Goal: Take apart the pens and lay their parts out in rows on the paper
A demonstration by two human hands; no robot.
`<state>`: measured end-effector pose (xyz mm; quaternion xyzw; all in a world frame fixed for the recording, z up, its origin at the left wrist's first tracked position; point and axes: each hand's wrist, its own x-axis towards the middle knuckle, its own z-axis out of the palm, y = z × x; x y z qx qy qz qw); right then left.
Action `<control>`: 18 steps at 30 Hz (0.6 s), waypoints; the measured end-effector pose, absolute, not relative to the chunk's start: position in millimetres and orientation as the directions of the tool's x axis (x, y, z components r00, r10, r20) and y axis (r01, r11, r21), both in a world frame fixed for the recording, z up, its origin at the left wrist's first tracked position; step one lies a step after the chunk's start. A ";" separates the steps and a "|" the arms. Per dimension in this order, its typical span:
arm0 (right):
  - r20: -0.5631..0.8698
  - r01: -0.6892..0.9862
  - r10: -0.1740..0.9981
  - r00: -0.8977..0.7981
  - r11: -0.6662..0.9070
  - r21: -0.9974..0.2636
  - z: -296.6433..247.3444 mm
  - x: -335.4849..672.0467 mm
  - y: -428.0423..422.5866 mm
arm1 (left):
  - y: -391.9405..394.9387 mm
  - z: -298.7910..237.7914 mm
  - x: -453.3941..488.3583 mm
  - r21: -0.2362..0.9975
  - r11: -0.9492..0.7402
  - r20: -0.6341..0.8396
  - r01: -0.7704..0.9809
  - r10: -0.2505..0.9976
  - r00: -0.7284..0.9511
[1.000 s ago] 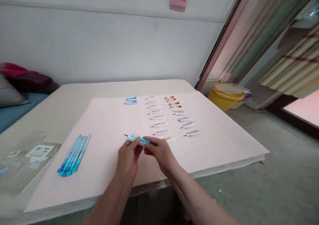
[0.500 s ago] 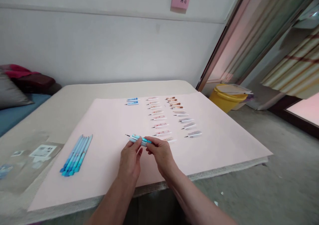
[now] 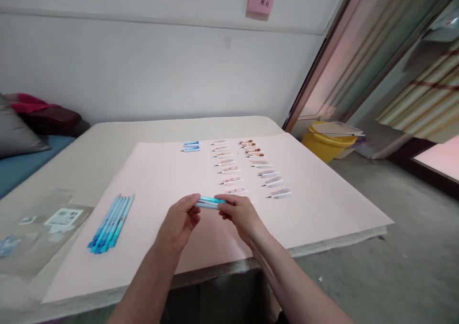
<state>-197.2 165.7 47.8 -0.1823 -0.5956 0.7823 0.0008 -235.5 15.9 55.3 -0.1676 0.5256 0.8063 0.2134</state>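
Between my hands, above the pink sheet (image 3: pixel 168 176), is a blue pen in two slim pieces lying side by side, a teal piece (image 3: pixel 211 199) and a pale blue one (image 3: pixel 206 205). My left hand (image 3: pixel 181 219) pinches their left ends, and its fingers hide the tips. The right ends sit between the thumb and fingers of my right hand (image 3: pixel 240 214). On the sheet's left lies a bundle of several whole blue pens (image 3: pixel 111 223). Two blue pens in parts (image 3: pixel 191 146) lie at the far side.
Pink-patterned pen parts (image 3: pixel 229 170) form a column behind my right hand. Further right are brown-topped pens (image 3: pixel 253 150) and grey ones (image 3: pixel 274 181). A clear plastic bag (image 3: pixel 39 233) lies at the left. Past the table's right side stands a yellow bin (image 3: pixel 322 145).
Both hands have shifted slightly, the right one to the right with the pen pieces. The dark pointed tip that stuck out at the left is now hidden by my left fingers.
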 end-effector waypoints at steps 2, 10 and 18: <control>-0.287 0.225 0.200 -0.937 -0.285 -0.932 49.1 -197.0 168.9 | 8.4 57.6 -239.7 0.817 -0.264 -0.478 -0.513 0.191 -0.858; -0.288 0.255 0.115 -0.951 -0.239 -0.937 50.8 -196.2 172.1 | -2.2 62.4 -243.8 0.909 0.014 -0.405 -0.416 0.261 -0.876; -0.237 0.207 0.134 -0.962 -0.205 -0.957 48.4 -197.1 172.2 | 2.2 63.1 -241.7 0.949 0.110 -0.313 -0.295 0.234 -0.920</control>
